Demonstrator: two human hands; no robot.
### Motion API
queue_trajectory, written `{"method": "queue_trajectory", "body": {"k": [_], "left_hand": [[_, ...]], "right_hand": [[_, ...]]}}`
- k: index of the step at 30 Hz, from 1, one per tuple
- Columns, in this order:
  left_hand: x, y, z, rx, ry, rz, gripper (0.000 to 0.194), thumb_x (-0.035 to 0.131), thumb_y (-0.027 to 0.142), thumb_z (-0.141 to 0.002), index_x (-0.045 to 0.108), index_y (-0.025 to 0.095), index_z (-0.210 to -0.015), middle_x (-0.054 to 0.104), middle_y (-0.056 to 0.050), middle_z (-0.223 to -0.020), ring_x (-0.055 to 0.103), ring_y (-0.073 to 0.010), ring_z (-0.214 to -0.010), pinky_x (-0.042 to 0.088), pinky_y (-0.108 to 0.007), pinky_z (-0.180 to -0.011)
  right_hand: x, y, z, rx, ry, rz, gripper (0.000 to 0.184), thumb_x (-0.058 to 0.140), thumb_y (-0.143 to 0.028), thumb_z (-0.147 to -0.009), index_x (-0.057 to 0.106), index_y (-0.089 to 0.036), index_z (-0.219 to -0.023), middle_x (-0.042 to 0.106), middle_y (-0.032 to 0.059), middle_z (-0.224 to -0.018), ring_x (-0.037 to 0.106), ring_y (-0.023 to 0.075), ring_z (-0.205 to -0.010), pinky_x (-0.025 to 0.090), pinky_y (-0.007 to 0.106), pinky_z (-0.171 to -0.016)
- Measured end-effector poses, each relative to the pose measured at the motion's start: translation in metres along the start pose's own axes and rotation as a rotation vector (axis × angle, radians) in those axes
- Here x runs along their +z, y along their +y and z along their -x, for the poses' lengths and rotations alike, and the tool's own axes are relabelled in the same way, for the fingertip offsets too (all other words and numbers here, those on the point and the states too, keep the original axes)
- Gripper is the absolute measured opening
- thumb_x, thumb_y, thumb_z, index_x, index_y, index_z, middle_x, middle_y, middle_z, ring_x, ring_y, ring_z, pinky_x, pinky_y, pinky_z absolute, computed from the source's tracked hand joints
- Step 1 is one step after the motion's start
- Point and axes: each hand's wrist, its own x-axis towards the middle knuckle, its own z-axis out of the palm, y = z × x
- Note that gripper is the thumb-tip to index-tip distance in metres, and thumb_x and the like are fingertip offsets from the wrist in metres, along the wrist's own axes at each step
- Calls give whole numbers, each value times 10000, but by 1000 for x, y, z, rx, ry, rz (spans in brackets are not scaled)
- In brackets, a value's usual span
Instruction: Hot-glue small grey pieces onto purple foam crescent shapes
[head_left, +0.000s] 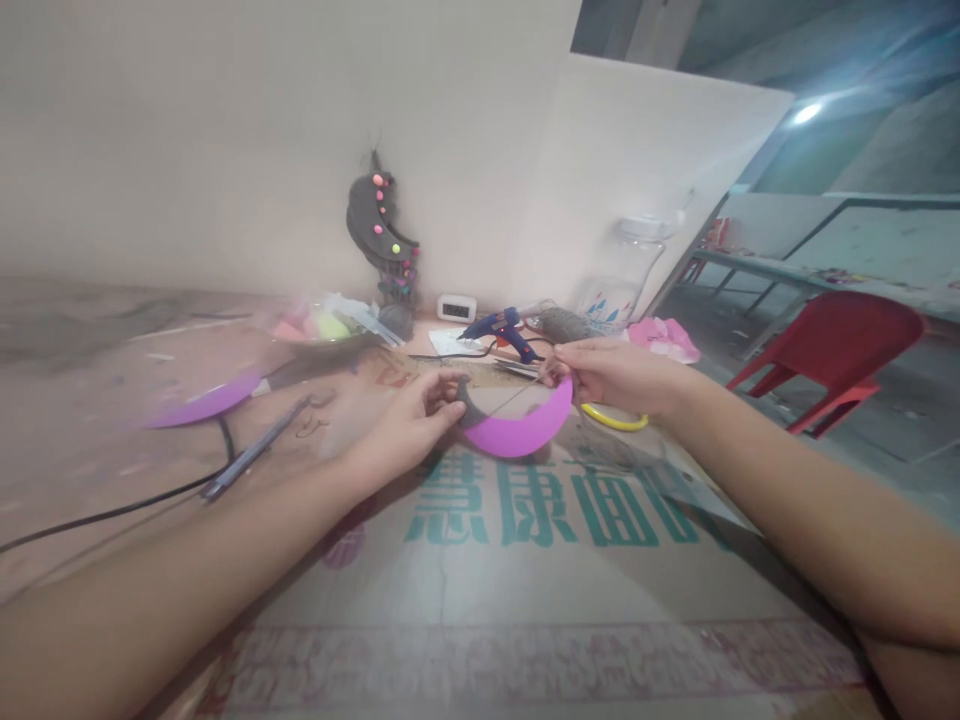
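Observation:
A purple crescent cut-out (517, 432) is held up over the table, its left end wrapped in dark grey yarn (474, 408). My left hand (427, 412) pinches that wrapped end between thumb and fingers. A strand of the yarn stretches across the crescent's hollow to my right hand (592, 372). The right fingers are closed on this strand beside the crescent's right tip; whether they also grip the tip, I cannot tell. Below the right wrist lie yellow-handled scissors (615, 418), partly covered, with loose yarn near them.
Against the wall hangs a yarn-covered crescent with pompoms (375, 225). Behind my hands stand a blue glue gun (499, 328), a small digital clock (456, 307), a yarn ball (562, 322) and a clear jug (626, 265). Leftward are a bowl (322, 345), purple piece (210, 400), pen (255, 450) and black cable (112, 515).

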Motion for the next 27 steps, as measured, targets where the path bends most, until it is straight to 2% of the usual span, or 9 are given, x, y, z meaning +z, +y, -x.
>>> {"method": "queue_trajectory", "body": {"k": [4, 9, 14, 18, 23, 27], "left_hand": [[0, 4, 1, -23, -1, -34, 324, 582, 276, -805, 534, 156, -1102, 581, -64, -984, 558, -173, -927, 470, -326, -825], [1, 3, 1, -28, -28, 7, 292, 568, 254, -819, 526, 153, -1090, 586, -73, -1016, 561, -176, -963, 461, -332, -866], [1, -4, -1, -13, -42, 51, 322, 573, 269, -819, 529, 159, -1118, 590, -66, -1022, 559, -168, -948, 465, -299, -837], [2, 1, -1, -40, -21, 63, 318, 588, 253, -796, 538, 150, -1093, 595, -65, -996, 561, -170, -927, 466, -296, -824], [1, 13, 0, -59, 12, 33, 251, 578, 231, -800, 544, 145, -1033, 579, -49, -929, 548, -152, -854, 461, -269, -773], [1, 13, 0, -63, 35, 57, 271, 575, 237, -803, 546, 140, -1054, 574, -43, -940, 542, -145, -859, 450, -251, -762]], "right_hand": [[-2, -1, -1, -64, 49, -11, 425, 559, -556, -842, 547, -170, -663, 491, 2, -699, 445, 117, -648, 400, 270, -633], [-20, -6, 1, -80, 35, 138, 386, 587, -544, -821, 595, -168, -734, 549, 26, -755, 504, 134, -703, 415, 272, -653], [-45, 3, 0, 81, 171, 498, 509, 530, -668, -792, 608, -165, -789, 561, 15, -696, 467, 109, -573, 341, 230, -498], [-59, 11, -2, 184, 250, 697, 576, 506, -742, -746, 605, -175, -762, 557, 2, -656, 483, 124, -569, 346, 236, -507], [-79, 4, 8, 130, 179, 669, 582, 512, -737, -744, 587, -163, -685, 568, 17, -646, 459, 113, -561, 351, 242, -538], [-106, 0, 25, 127, 187, 618, 586, 491, -744, -754, 469, -181, -594, 378, -48, -472, 296, 77, -451, 281, 235, -475]]}}
